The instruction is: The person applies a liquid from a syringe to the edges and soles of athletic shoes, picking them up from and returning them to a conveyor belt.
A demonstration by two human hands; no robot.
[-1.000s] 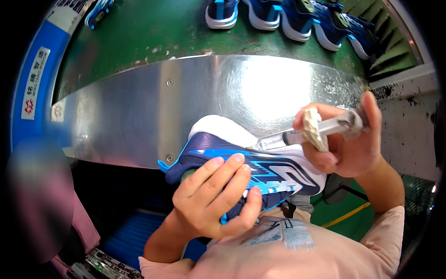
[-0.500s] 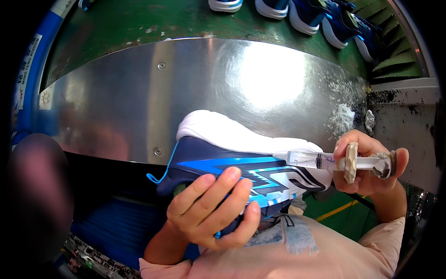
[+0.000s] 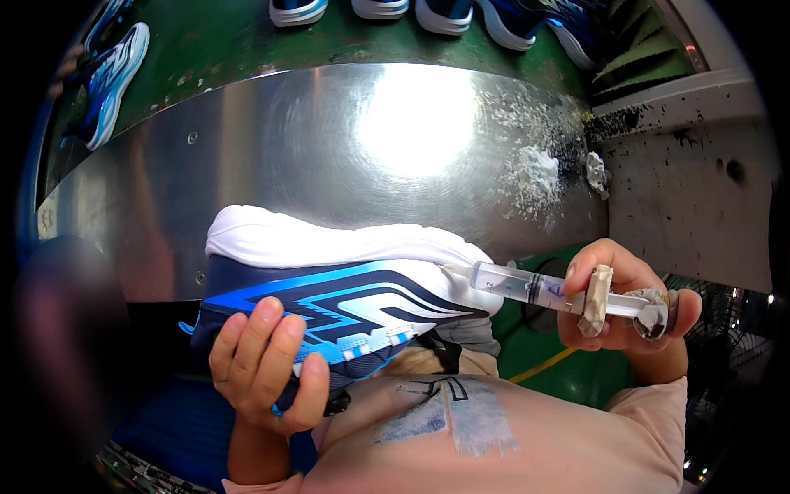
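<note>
The biggest change is in the syringe (image 3: 535, 288): a second ago it was raised above the shoe with its nozzle over the sole, half a second ago it lay level by the toe, and now its tip touches the seam where the white midsole (image 3: 329, 243) meets the blue upper at the toe end. By my reading, that puts the nozzle right at the joint being treated.

The blue running shoe (image 3: 329, 305) lies on its side, sole toward the curved steel plate (image 3: 329, 140), just in front of the person's chest. It has stayed in nearly the same pose throughout. The left hand (image 3: 267, 362) is wrapped around the upper from below, fingers curled closed on it. The right hand (image 3: 621, 296) is clenched around the syringe's plunger end, which is bound in grubby tape.

White powdery residue (image 3: 535, 169) clings to the plate's right side. Beyond it, on the green belt (image 3: 222, 41), more blue shoes (image 3: 107, 78) stand in a row.

For labels, a pale rectangular sticker (image 3: 49, 218) sits at the plate's left edge, too blurred to make out. The pink shirt (image 3: 494, 428) carries a bluish-grey printed patch (image 3: 448, 416) on the chest.
</note>
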